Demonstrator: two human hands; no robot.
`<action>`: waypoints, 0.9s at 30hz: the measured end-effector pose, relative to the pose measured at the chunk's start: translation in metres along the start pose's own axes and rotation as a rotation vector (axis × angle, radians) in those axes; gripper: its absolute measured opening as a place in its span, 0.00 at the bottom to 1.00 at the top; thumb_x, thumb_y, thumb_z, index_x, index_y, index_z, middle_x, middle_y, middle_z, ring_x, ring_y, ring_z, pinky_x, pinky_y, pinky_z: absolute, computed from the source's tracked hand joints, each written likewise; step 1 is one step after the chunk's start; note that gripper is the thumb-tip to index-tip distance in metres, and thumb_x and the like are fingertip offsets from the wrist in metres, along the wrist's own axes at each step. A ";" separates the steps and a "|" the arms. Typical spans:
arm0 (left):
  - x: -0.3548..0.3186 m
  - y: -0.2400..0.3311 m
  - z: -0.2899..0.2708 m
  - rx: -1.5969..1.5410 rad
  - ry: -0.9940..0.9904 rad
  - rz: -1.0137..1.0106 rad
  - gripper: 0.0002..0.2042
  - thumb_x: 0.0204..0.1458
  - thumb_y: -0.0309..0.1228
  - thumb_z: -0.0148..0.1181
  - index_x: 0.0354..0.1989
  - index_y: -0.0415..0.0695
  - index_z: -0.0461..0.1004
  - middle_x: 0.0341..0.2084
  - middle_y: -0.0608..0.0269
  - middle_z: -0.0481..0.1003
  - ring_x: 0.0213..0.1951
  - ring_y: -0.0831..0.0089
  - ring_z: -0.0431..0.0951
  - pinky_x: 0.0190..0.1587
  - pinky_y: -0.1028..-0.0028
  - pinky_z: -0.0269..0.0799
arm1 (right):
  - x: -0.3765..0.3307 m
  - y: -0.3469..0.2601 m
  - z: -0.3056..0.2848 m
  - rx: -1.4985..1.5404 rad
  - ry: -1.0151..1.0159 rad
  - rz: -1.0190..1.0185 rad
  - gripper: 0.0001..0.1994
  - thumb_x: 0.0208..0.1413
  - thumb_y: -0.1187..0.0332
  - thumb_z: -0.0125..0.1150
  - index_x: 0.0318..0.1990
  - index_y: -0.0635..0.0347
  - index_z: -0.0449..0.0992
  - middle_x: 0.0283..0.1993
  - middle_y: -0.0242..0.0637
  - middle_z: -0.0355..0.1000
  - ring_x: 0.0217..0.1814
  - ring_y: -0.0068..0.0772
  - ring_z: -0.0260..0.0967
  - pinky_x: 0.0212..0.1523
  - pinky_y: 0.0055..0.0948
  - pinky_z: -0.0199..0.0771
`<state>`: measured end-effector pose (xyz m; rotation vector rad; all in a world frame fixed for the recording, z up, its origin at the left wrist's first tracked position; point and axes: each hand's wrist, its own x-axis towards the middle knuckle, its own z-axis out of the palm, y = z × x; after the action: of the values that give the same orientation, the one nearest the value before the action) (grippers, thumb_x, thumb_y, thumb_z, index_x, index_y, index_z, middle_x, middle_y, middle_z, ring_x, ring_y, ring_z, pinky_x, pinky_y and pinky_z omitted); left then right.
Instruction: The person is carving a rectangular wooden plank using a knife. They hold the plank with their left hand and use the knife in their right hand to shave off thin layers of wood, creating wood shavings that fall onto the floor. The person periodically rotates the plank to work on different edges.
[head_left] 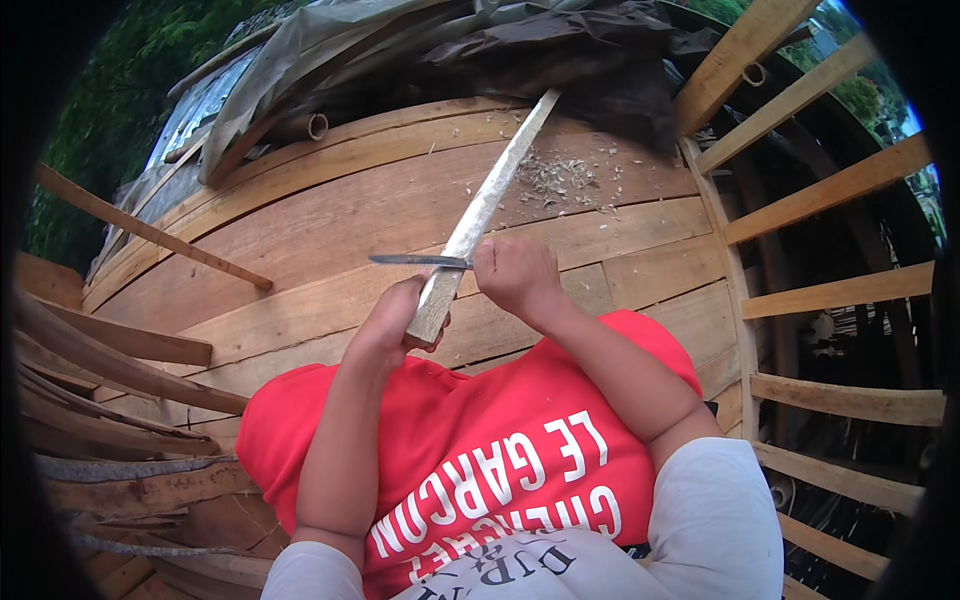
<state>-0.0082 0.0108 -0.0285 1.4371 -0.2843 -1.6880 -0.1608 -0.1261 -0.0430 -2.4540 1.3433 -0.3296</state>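
A long, pale strip of wood (pixel 497 180) slants away from me, its near end close to my lap and its far end out toward the dark sheeting. My left hand (pixel 388 320) is wrapped round the strip near its squared end. Closed in a fist, my right hand (pixel 517 272) grips a knife whose handle is hidden in the fingers. The knife's blade (pixel 412 260) lies across the strip's upper face, just beyond my left hand, with its tip pointing left. Pale shavings (pixel 560 182) are scattered on the boards to the right of the strip.
Wooden planks (pixel 330 235) make up the floor. On the right runs a slatted wooden railing (pixel 840 290) with dark space behind it. Rough timber pieces (pixel 130 400) crowd the left side. Dark sheeting (pixel 560 60) and a bamboo pole end (pixel 317 127) lie at the far edge.
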 end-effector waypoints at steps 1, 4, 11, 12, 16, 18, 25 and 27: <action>-0.006 0.005 0.008 0.009 -0.016 -0.036 0.23 0.68 0.49 0.34 0.38 0.45 0.72 0.17 0.65 0.70 0.17 0.76 0.68 0.21 0.74 0.66 | 0.012 0.018 0.001 -0.030 0.077 0.051 0.23 0.57 0.57 0.43 0.23 0.65 0.80 0.27 0.56 0.76 0.34 0.61 0.76 0.41 0.54 0.75; -0.012 0.006 0.022 0.064 -0.024 -0.030 0.22 0.68 0.48 0.33 0.37 0.45 0.71 0.16 0.65 0.69 0.17 0.76 0.68 0.19 0.75 0.65 | 0.052 0.072 -0.017 -0.095 0.061 0.216 0.25 0.58 0.56 0.40 0.29 0.66 0.82 0.34 0.60 0.77 0.41 0.62 0.75 0.46 0.52 0.75; -0.008 0.016 0.001 0.010 -0.017 -0.079 0.18 0.65 0.43 0.38 0.37 0.45 0.71 0.15 0.64 0.69 0.13 0.76 0.66 0.14 0.75 0.60 | 0.007 0.001 -0.010 0.041 -0.097 0.050 0.25 0.59 0.58 0.41 0.23 0.67 0.80 0.26 0.58 0.75 0.33 0.65 0.75 0.41 0.55 0.75; -0.007 0.013 0.000 -0.001 -0.011 -0.078 0.17 0.65 0.42 0.38 0.37 0.44 0.71 0.15 0.64 0.69 0.12 0.76 0.66 0.14 0.75 0.60 | -0.009 -0.020 -0.016 0.052 -0.147 0.022 0.25 0.59 0.58 0.42 0.22 0.67 0.79 0.25 0.58 0.74 0.32 0.64 0.75 0.39 0.55 0.75; -0.002 0.006 0.002 -0.011 0.012 -0.092 0.15 0.63 0.40 0.40 0.38 0.43 0.71 0.16 0.64 0.69 0.14 0.76 0.67 0.15 0.75 0.61 | -0.024 -0.022 -0.005 0.079 -0.177 -0.074 0.23 0.58 0.59 0.43 0.20 0.66 0.78 0.23 0.57 0.74 0.30 0.62 0.74 0.37 0.54 0.75; -0.002 0.002 0.006 0.005 0.016 -0.061 0.16 0.63 0.40 0.40 0.38 0.42 0.71 0.16 0.65 0.69 0.14 0.76 0.67 0.15 0.75 0.61 | 0.000 0.001 0.001 0.047 -0.012 -0.014 0.23 0.57 0.59 0.43 0.21 0.65 0.79 0.24 0.56 0.74 0.30 0.62 0.75 0.37 0.54 0.75; -0.006 0.013 0.008 0.012 -0.008 -0.063 0.16 0.64 0.40 0.40 0.38 0.43 0.71 0.16 0.65 0.69 0.15 0.76 0.68 0.16 0.76 0.62 | 0.022 0.011 -0.004 0.007 0.007 0.094 0.24 0.57 0.58 0.42 0.23 0.64 0.81 0.26 0.56 0.75 0.32 0.60 0.76 0.39 0.54 0.76; -0.004 0.013 0.000 0.013 -0.049 -0.080 0.16 0.64 0.40 0.40 0.38 0.43 0.71 0.16 0.66 0.69 0.15 0.76 0.68 0.17 0.76 0.62 | 0.000 -0.009 -0.004 0.011 -0.038 0.009 0.24 0.57 0.58 0.42 0.22 0.64 0.80 0.25 0.56 0.75 0.31 0.60 0.76 0.39 0.54 0.76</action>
<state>-0.0024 0.0063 -0.0171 1.4349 -0.2680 -1.7910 -0.1552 -0.1222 -0.0353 -2.4319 1.3326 -0.2863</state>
